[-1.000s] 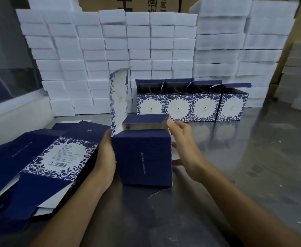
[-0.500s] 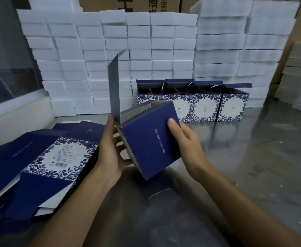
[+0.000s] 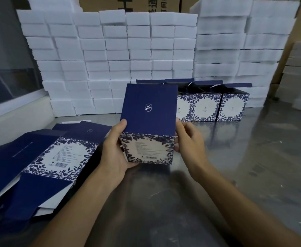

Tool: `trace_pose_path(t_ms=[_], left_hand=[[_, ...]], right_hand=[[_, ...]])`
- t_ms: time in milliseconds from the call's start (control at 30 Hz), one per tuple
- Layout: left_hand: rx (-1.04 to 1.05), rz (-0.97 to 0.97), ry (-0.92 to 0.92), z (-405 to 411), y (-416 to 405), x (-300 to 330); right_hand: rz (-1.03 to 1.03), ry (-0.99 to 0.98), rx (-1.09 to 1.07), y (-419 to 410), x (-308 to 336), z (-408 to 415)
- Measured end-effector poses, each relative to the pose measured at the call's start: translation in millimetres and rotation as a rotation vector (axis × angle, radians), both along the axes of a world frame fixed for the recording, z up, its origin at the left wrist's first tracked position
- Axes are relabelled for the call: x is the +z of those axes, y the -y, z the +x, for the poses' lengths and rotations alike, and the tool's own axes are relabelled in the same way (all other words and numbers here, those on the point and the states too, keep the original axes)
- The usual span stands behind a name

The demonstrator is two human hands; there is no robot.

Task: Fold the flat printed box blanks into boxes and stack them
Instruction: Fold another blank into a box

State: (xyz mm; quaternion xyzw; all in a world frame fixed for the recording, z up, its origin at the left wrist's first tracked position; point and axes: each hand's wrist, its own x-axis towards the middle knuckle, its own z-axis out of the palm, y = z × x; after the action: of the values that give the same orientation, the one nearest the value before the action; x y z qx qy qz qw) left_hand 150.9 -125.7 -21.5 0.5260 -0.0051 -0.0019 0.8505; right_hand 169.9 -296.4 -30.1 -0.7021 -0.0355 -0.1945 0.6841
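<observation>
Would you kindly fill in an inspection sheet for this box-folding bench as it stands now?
Surface: metal table, shiny, scuffed.
Job's things: folded box held up, lid flap upright; flat blanks piled left; row of finished boxes behind, lids open.
Clutter: nothing seen.
Hands: left hand and right hand grip the box's sides.
Cables: nothing seen.
Surroundings: white foam blocks stacked behind; cardboard cartons above.

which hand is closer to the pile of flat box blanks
Left. The left hand grips the box right beside the flat blanks; the right hand holds its far side.
</observation>
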Motion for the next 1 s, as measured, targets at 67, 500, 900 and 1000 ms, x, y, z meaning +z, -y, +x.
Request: trace_pose_path(t_ms=[67, 500, 900, 1000], left_hand=[[-0.008, 0.011, -0.006, -2, 0, 2], [0.021, 0.041, -0.052, 2, 0, -1], [0.114, 0.180, -0.091, 5, 1, -2], [0.150, 0.221, -0.057, 9, 4, -5]], right_hand=[[-0.020, -0.001, 0.018, -2, 0, -3], [0.065, 0.151, 0.127, -3, 2, -5], [-0.180, 0.377, -0.095, -4, -1, -6], [-0.630, 0.653, -0.320, -4, -2, -8]])
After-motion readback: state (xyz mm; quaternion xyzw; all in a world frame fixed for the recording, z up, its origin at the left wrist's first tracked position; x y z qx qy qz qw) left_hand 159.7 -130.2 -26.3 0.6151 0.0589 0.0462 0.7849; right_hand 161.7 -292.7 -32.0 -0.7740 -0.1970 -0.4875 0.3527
